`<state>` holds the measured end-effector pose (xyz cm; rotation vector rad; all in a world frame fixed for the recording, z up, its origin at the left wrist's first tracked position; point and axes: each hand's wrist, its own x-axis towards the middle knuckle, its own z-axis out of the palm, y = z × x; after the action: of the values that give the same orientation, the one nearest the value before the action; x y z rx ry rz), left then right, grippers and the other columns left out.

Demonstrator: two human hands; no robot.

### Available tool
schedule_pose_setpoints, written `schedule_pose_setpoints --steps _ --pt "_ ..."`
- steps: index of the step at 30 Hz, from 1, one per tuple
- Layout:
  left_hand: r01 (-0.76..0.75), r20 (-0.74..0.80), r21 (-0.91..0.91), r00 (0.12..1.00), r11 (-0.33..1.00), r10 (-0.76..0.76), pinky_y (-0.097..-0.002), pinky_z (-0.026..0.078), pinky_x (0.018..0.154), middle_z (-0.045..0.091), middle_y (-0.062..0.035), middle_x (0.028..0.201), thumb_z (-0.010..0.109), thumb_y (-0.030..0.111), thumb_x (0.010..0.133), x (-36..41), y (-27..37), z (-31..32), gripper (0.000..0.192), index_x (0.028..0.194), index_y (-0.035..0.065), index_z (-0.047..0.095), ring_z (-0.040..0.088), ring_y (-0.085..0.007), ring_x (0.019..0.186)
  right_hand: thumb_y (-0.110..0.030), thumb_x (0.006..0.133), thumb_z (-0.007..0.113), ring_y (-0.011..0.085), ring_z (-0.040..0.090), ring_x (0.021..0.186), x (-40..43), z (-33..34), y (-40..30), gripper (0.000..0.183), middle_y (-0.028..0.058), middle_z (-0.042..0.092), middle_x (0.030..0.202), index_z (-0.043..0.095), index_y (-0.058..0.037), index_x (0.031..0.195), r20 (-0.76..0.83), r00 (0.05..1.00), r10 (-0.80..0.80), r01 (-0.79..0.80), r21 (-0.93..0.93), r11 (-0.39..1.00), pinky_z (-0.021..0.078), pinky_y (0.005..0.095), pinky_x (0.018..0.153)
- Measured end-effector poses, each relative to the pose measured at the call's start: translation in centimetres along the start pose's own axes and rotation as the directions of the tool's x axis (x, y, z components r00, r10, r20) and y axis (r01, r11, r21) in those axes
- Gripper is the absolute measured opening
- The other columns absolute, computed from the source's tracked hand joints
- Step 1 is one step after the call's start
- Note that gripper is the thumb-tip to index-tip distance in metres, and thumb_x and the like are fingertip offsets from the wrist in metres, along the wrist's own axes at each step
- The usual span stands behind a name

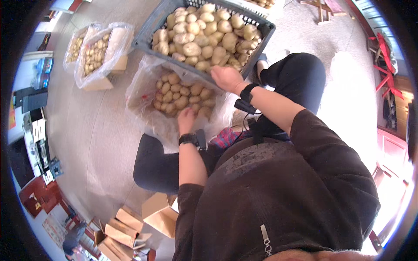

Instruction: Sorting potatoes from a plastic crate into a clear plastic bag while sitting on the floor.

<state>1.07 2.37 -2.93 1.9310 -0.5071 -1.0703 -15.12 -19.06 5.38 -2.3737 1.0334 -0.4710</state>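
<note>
Heaped potatoes (200,36) fill a dark plastic crate (183,62) at the top. My right hand (227,79) is at the crate's near rim, fingers bent against the potatoes there; whether it holds one is hidden. Just below the crate, a container lined with a clear plastic bag (140,111) holds more potatoes (176,93). Into its near side reaches my left hand (187,118), touching the potatoes, its fingertips partly hidden. A dark band with a small device is on each wrist.
Two bag-lined cardboard boxes (119,65) of potatoes stand on the floor at upper left. Several open cardboard boxes (120,228) lie at lower left, near another person (73,239). A wooden stool (321,13) is at upper right. My knees flank the bag-lined container.
</note>
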Motion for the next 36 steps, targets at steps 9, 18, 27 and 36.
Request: schedule_pose_setpoints --steps 9,18,27,36 --pt "0.209 -0.086 -0.643 0.936 0.737 -0.34 -0.0355 0.052 0.074 0.061 -0.0091 0.103 0.054 0.017 0.091 -0.2 2.7 -0.7 0.025 0.11 0.0018 0.053 0.061 -0.0218 0.093 -0.023 0.078 0.059 0.0378 0.059 0.099 9.0 -4.8 6.1 0.035 0.0236 0.057 0.105 0.055 -0.0024 0.106 -0.248 0.822 0.512 -0.481 0.178 0.859 0.0484 0.045 0.083" --pt "0.228 0.037 -0.75 0.952 0.621 -0.304 -0.04 0.048 0.084 0.053 -0.0156 0.121 0.056 0.02 0.09 -0.2 4.2 -0.3 0.039 0.12 -0.0012 0.047 0.055 -0.0268 0.107 -0.031 0.081 0.06 0.0376 0.046 0.119 13.2 -6.1 14.8 0.055 0.0226 0.05 0.123 0.042 -0.0057 0.127 -0.052 0.817 0.574 -0.559 -0.31 0.769 0.0445 0.044 0.094" --pt "0.286 0.156 -0.814 0.946 0.505 -0.284 -0.0446 0.045 0.09 0.051 -0.0152 0.122 0.052 0.022 0.092 0.2 3.4 -0.3 0.039 0.123 -0.0005 0.043 0.052 -0.0288 0.112 -0.022 0.074 0.069 0.018 0.061 0.071 11.8 -8.3 7.9 0.048 0.0091 0.059 0.095 0.052 -0.0073 0.117 0.339 0.794 0.504 -0.59 0.631 0.504 0.0547 0.0312 0.055" --pt "0.309 0.316 -0.886 0.948 0.346 -0.039 -0.0429 0.051 0.081 0.057 -0.0133 0.11 0.049 0.048 0.091 -1.0 3.6 -1.3 0.05 0.115 0.0048 0.049 0.058 -0.0272 0.101 -0.024 0.083 0.062 0.022 0.064 0.083 3.6 -5.0 -5.0 0.047 0.0133 0.057 0.112 0.048 -0.0065 0.124 0.475 0.853 -0.218 -0.102 0.561 0.822 0.0523 0.0315 0.072"
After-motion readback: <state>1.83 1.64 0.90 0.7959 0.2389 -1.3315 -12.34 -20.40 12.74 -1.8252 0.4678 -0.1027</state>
